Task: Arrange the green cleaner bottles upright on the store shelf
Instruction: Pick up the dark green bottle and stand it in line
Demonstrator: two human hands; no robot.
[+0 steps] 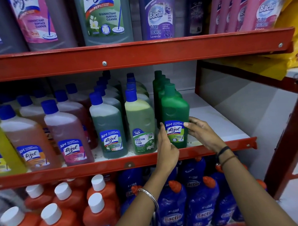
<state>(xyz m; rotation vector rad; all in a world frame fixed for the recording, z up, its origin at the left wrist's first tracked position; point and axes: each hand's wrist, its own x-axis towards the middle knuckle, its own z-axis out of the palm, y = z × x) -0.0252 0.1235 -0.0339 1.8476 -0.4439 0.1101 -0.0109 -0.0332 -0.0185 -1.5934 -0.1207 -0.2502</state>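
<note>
A solid green Lizol cleaner bottle (175, 110) with a green cap stands upright at the front of the middle shelf (218, 122), heading a row of several like bottles (160, 82) behind it. My left hand (166, 147) presses against the bottle's lower left side and my right hand (201, 131) holds its lower right side, fingertips on the label. Both hands clasp the bottle between them.
Left of it stand rows of Bactin green bottles (141, 124), darker green Lizol (107, 127), pink (68, 137), orange and yellow ones. White shelf surface lies bare to the right, up to the red frame post (295, 126). Large bottles fill the shelf above; orange and blue bottles below.
</note>
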